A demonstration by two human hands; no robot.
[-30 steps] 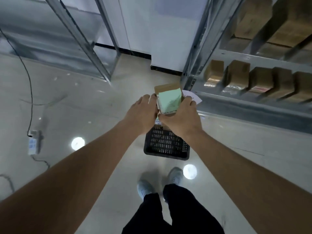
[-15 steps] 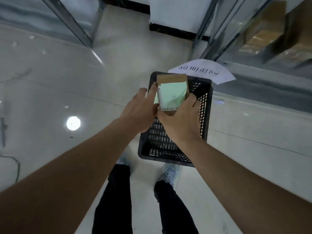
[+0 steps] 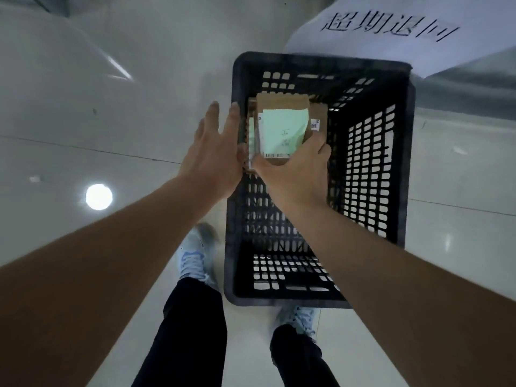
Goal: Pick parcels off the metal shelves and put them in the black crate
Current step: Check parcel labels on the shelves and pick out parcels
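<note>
A black slatted crate (image 3: 396,169) stands on the pale floor right below me. Over its left half I hold a small stack of brown cardboard parcels (image 3: 282,129); the top one carries a pale green label. My right hand (image 3: 296,174) grips the stack from its near edge, thumb on the label. My left hand (image 3: 215,155) lies flat against the stack's left side with its fingers spread. How many parcels are in the stack is hidden. The crate floor under the hands looks bare.
A white paper sign (image 3: 391,32) with black characters hangs off the grey metal shelf edge (image 3: 469,96) just behind the crate. My feet in light shoes (image 3: 195,255) stand at the crate's near side. A bright lamp reflection (image 3: 99,196) shows on the floor at left.
The view has tilted down and closed in on the crate. Both hands have lowered the parcels from above the crate's rim to over its inside. My left fingers have opened out.
</note>
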